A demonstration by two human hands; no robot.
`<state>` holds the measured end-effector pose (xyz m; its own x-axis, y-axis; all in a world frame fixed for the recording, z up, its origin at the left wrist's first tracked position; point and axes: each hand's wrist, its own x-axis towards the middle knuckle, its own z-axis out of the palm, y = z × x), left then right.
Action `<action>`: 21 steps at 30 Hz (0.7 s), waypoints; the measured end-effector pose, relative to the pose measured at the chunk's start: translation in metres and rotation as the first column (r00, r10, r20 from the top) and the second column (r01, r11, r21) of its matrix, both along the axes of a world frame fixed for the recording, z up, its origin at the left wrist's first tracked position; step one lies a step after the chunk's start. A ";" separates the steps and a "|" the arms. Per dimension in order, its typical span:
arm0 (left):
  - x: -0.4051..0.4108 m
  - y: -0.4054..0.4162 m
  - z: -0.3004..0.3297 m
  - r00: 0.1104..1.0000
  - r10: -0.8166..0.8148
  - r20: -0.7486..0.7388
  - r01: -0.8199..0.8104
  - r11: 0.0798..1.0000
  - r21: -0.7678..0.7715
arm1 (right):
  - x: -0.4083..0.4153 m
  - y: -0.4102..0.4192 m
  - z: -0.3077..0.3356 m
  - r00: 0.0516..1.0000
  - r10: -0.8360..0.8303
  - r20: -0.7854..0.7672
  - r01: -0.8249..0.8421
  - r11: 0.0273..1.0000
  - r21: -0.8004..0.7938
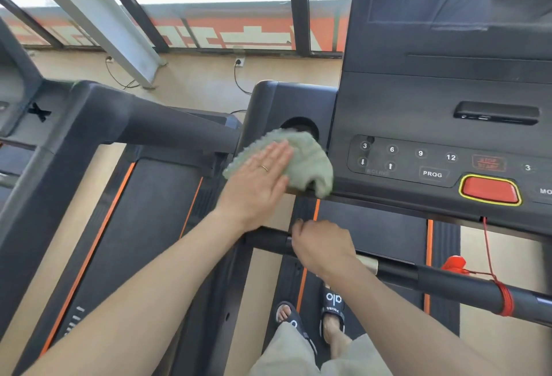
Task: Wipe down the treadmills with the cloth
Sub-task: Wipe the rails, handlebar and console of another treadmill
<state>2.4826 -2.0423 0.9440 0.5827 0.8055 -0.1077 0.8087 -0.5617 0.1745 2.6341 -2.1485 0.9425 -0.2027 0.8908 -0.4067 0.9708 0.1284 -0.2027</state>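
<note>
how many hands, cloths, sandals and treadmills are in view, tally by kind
hands: 2, left hand flat on the cloth, right hand on the handlebar
cloths: 1, green cloth
sandals: 2, and
treadmills: 2, near treadmill and left treadmill
total: 7

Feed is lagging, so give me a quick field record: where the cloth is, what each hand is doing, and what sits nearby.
cloth: green, on the console's left corner, partly over the cup holder
left hand: flat, pressing the cloth
right hand: closed around the front handlebar
nearby: button panel, red stop button
</note>
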 end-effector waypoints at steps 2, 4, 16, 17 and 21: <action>0.004 0.006 0.002 0.986 0.168 0.007 -0.168 0.986 -0.007 | -0.002 0.000 0.000 1.000 -0.005 -0.008 0.005 1.000 -0.008; 0.024 -0.015 0.000 0.992 0.118 0.040 -0.117 0.993 -0.028 | -0.002 0.000 0.001 0.997 -0.070 -0.025 0.070 0.997 -0.036; 0.017 0.002 0.009 0.989 -0.060 0.132 0.059 0.998 0.015 | -0.002 0.001 0.005 1.000 0.019 0.009 -0.019 1.000 -0.020; 0.023 -0.006 0.008 0.978 -0.164 0.131 0.158 0.986 0.051 | -0.002 0.002 0.006 1.000 0.021 0.008 -0.021 0.999 -0.034; 0.022 0.009 0.017 0.943 -0.333 0.018 0.326 0.931 0.162 | -0.002 0.002 0.007 0.999 0.032 0.006 -0.032 0.999 -0.041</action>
<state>2.5048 -2.0332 0.9608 0.8197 0.5717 0.0348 0.5667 -0.8184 0.0958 2.6319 -2.1460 0.9498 -0.2281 0.8665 -0.4440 0.9677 0.1514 -0.2016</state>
